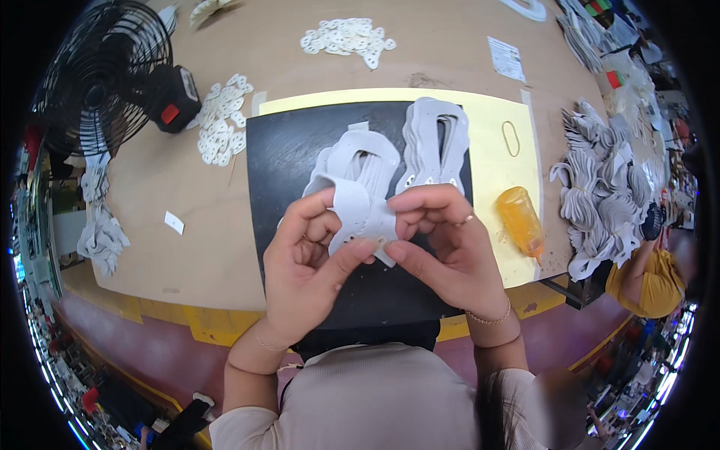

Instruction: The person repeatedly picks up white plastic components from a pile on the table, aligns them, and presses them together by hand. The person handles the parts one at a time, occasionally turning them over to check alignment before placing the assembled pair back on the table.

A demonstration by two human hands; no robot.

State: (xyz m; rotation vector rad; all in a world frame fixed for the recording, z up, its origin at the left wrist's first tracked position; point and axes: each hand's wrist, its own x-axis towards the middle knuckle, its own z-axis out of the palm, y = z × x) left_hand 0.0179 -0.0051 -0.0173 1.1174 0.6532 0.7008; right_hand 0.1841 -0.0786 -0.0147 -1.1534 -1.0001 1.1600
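Observation:
Between my two hands is a light grey shoe upper piece with small holes along its lower edge. My left hand pinches its left side, thumb at the bottom edge. My right hand pinches the right side, its thumb tip close to the left one. Something small and pale shows between the thumbs, too covered to name. Just beyond lies a stack of grey upper pieces, partly hidden by the held one. Another stack of uppers sits to its right. Both stacks rest on a black mat.
A yellow sheet lies under the mat, with an amber glue bottle and a rubber band. Small cream pieces form piles. A black fan stands far left. Grey pieces heap at right, near a person in yellow.

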